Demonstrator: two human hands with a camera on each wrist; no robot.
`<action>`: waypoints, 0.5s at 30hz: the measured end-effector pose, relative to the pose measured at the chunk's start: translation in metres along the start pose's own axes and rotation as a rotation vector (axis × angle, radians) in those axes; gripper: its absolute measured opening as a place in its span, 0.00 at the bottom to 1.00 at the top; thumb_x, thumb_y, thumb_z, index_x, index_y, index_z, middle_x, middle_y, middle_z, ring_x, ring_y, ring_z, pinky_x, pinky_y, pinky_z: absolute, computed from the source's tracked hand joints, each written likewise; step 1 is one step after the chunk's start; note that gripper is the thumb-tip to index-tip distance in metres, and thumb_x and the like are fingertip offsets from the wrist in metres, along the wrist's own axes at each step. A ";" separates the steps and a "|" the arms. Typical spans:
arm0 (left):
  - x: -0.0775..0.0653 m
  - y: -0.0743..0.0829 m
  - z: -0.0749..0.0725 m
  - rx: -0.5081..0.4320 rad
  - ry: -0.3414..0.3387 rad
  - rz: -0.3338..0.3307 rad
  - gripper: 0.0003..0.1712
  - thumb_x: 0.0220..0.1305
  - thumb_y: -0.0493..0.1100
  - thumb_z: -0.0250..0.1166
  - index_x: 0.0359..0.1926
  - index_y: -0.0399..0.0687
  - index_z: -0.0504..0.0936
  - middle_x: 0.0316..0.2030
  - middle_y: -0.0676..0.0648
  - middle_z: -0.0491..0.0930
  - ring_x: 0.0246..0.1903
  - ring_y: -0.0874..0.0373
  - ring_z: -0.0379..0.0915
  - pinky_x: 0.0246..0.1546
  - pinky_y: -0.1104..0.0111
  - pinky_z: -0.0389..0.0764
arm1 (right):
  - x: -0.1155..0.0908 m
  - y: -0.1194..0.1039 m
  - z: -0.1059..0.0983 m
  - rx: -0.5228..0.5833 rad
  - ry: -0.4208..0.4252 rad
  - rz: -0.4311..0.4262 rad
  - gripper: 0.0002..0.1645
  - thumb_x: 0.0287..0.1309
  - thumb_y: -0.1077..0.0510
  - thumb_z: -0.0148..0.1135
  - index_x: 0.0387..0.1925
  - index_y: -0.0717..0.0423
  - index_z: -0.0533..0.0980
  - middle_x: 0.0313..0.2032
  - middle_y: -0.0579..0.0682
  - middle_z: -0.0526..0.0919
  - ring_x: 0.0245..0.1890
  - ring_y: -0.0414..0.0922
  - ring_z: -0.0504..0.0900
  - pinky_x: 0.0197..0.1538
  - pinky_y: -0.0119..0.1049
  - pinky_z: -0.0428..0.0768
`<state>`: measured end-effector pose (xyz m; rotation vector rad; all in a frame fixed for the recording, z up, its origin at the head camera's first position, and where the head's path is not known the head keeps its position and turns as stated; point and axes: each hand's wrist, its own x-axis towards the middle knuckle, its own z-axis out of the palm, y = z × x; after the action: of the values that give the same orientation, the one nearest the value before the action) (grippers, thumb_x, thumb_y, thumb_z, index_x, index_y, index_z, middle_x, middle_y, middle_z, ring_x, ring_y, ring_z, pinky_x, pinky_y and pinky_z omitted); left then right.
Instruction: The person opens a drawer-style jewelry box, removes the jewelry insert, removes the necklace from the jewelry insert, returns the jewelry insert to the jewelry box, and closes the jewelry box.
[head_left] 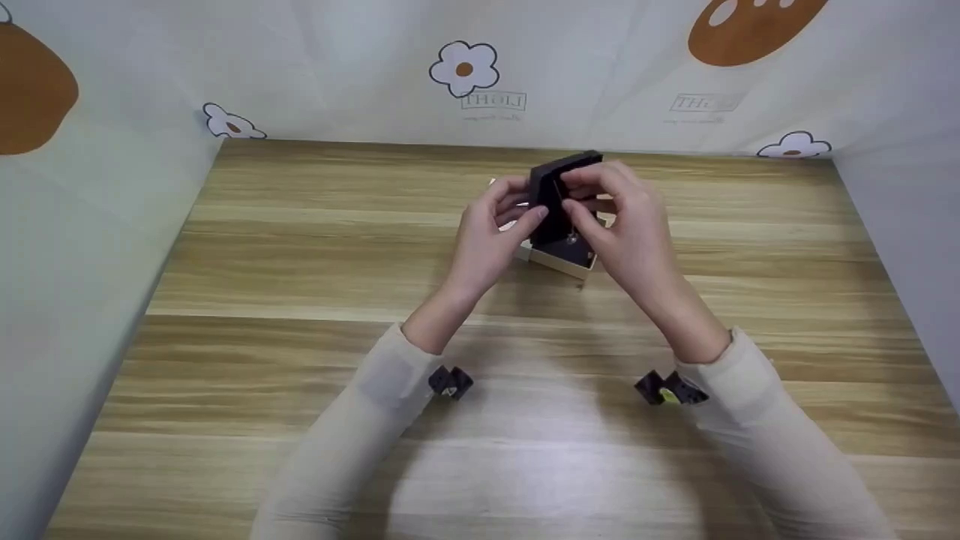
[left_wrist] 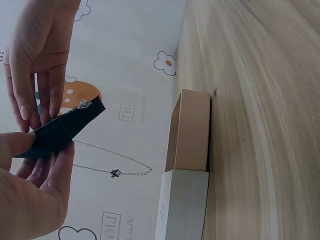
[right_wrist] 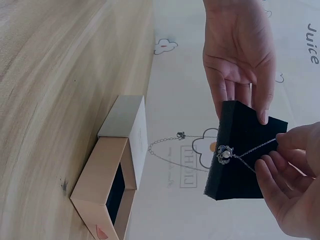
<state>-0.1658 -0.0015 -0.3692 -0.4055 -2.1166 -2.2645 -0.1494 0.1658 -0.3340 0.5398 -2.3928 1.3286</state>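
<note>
My left hand (head_left: pixel 487 232) grips a black jewelry box insert pad (right_wrist: pixel 245 165) by its edge, thumb on the front and fingers behind, holding it tilted above the table. A silver necklace (right_wrist: pixel 257 148) lies across the pad's face. Its flower-shaped pendant with a pearl-like bead (right_wrist: pixel 225 154) sits near the pad's edge. My right hand (right_wrist: pixel 290 180) pinches the chain between thumb and fingers at the pad's face. Behind the pad, a loop of chain with a small clasp end (left_wrist: pixel 116 173) hangs free in the left wrist view.
Below the hands stands a pull-out gift box on the wooden table (head_left: pixel 300 255): a peach drawer (left_wrist: pixel 194 130) partly out of a white sleeve (left_wrist: pixel 185 205). The drawer has a dark lining (right_wrist: pixel 116 195). A patterned cloth backdrop (head_left: pixel 360 75) rises at the table's back edge.
</note>
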 end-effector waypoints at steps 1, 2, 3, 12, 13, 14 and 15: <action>0.000 0.000 0.000 0.004 0.000 0.010 0.18 0.66 0.31 0.63 0.55 0.30 0.76 0.53 0.34 0.81 0.54 0.50 0.81 0.57 0.69 0.82 | 0.000 0.000 0.000 0.002 0.002 0.004 0.11 0.62 0.67 0.64 0.47 0.63 0.82 0.44 0.54 0.83 0.42 0.41 0.85 0.45 0.24 0.85; -0.001 0.000 0.000 0.007 -0.001 0.018 0.18 0.66 0.31 0.63 0.55 0.29 0.76 0.53 0.34 0.81 0.54 0.50 0.81 0.57 0.69 0.82 | 0.000 0.000 0.000 0.003 0.003 0.008 0.11 0.62 0.67 0.64 0.47 0.63 0.82 0.44 0.54 0.83 0.42 0.41 0.85 0.45 0.24 0.85; -0.001 0.001 0.001 0.011 -0.001 0.024 0.18 0.65 0.31 0.64 0.55 0.29 0.75 0.53 0.34 0.81 0.54 0.50 0.81 0.57 0.69 0.82 | 0.000 0.000 0.000 0.004 0.005 0.011 0.11 0.62 0.67 0.64 0.47 0.63 0.82 0.44 0.54 0.83 0.42 0.41 0.85 0.45 0.24 0.85; -0.003 0.001 0.001 0.052 -0.017 0.074 0.19 0.64 0.31 0.65 0.56 0.29 0.75 0.53 0.35 0.81 0.53 0.50 0.81 0.56 0.69 0.82 | -0.001 0.003 0.002 0.062 0.010 0.083 0.12 0.61 0.67 0.65 0.47 0.64 0.81 0.45 0.54 0.83 0.45 0.41 0.84 0.47 0.25 0.85; -0.003 0.001 0.001 0.053 -0.018 0.079 0.19 0.64 0.31 0.65 0.56 0.29 0.75 0.53 0.35 0.81 0.53 0.50 0.81 0.56 0.69 0.82 | -0.001 0.003 0.002 0.069 0.012 0.091 0.13 0.61 0.67 0.65 0.47 0.64 0.81 0.45 0.54 0.83 0.45 0.41 0.84 0.47 0.25 0.85; -0.003 0.001 0.001 0.056 -0.021 0.083 0.19 0.64 0.31 0.65 0.56 0.30 0.76 0.53 0.35 0.81 0.53 0.50 0.81 0.56 0.69 0.82 | -0.001 0.004 0.002 0.075 0.013 0.097 0.13 0.61 0.67 0.65 0.47 0.64 0.81 0.45 0.54 0.83 0.45 0.40 0.84 0.47 0.25 0.85; -0.004 0.001 0.001 0.055 -0.021 0.079 0.19 0.64 0.31 0.65 0.56 0.30 0.76 0.54 0.36 0.81 0.53 0.50 0.81 0.55 0.69 0.83 | -0.001 0.004 0.002 0.080 0.014 0.102 0.13 0.60 0.67 0.66 0.47 0.64 0.81 0.45 0.54 0.83 0.45 0.40 0.84 0.48 0.26 0.85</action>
<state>-0.1616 -0.0011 -0.3688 -0.5041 -2.1274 -2.1638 -0.1506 0.1661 -0.3384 0.4334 -2.3923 1.4717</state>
